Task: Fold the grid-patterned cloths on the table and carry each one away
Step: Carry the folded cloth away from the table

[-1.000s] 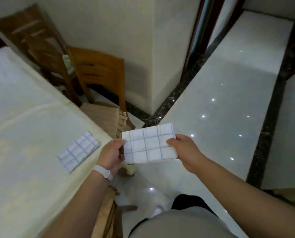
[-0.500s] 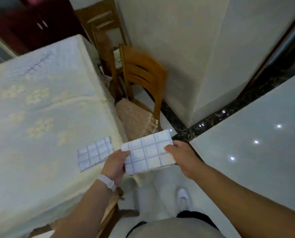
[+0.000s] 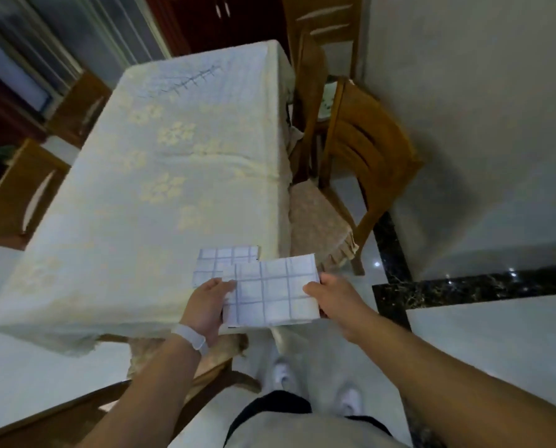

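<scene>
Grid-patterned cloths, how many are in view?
3. A held cloth between left hand and right hand; a folded cloth on the table corner, partly behind it; seemingly a spread cloth at the far end.

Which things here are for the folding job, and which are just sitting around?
For the job: the held cloth, gripped by left hand and right hand; the second cloth on the table.
Just there: the wooden chair, its cushion, the white shoes.
</scene>
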Available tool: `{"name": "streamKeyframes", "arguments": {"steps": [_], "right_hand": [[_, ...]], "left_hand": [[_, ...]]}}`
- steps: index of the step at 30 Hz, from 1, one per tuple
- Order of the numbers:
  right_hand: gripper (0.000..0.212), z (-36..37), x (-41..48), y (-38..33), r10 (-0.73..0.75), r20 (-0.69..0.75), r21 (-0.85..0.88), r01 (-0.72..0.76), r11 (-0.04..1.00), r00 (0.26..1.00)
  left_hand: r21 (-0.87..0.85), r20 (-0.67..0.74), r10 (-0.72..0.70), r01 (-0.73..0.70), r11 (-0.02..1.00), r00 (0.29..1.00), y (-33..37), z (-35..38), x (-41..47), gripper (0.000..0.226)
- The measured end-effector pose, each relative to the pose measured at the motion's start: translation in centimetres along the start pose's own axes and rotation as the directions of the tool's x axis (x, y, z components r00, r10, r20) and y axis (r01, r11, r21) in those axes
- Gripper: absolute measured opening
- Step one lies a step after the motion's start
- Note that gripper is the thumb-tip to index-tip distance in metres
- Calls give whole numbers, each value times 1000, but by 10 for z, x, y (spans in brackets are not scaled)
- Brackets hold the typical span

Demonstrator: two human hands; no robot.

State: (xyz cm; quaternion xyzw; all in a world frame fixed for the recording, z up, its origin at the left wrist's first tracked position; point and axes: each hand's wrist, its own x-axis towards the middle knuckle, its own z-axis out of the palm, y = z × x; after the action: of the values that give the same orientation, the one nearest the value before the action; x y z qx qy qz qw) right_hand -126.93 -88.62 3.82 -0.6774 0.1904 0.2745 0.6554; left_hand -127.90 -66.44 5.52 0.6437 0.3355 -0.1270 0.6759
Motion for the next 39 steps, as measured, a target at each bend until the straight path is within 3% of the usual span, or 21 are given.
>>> {"name": "streamKeyframes", "arguments": {"steps": [5, 14, 21, 33, 39], "right_hand": [[14, 38, 31, -14, 33, 99, -54, -28, 998, 995], [14, 97, 87, -31, 108, 45, -232, -95, 968, 993], [16, 128, 131, -31, 107, -36, -463, -111, 880, 994], [27, 142, 168, -27, 144, -95, -636, -171, 753, 985], [34, 137, 176, -25, 162, -35, -710, -139, 691, 986]], "left_hand": [[-31, -109, -21, 18, 999, 994, 5, -34, 24, 9], [-2, -140, -33, 33, 999, 990, 13, -81, 99, 12], [120, -118, 2, 12, 993, 993, 22, -98, 158, 17], [257, -184, -29, 77, 963, 983, 9, -101, 207, 18], [394, -242, -5, 103, 913, 970, 3, -96, 208, 15]]}}
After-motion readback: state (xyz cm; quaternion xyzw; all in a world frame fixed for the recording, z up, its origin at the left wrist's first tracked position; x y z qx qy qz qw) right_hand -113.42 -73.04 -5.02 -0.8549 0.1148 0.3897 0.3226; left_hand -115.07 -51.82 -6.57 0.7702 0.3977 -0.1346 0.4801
